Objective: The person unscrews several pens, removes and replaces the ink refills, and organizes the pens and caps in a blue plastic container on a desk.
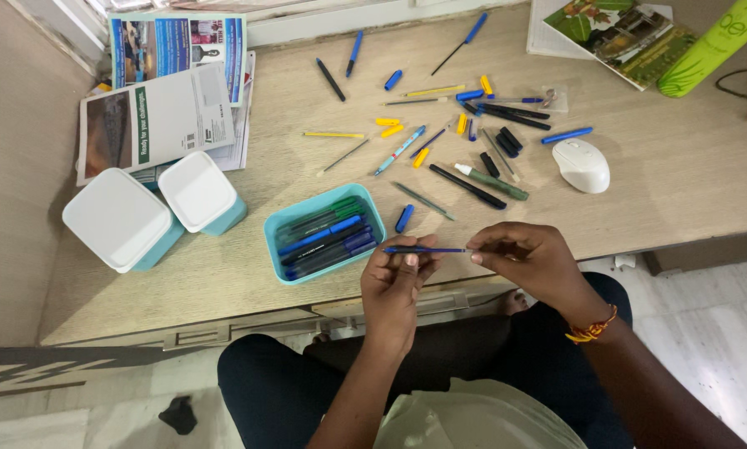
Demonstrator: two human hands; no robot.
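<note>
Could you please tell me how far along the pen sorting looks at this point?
Several pens already lie in the teal box. Both hands, left hand and right hand, hold a thin blue pen between them. Many pens, caps and refills lie scattered on the desk.

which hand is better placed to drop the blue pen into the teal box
Left. The left hand grips the blue pen and sits right beside the teal box; the right hand only pinches the pen's far end, farther from the box.
</note>
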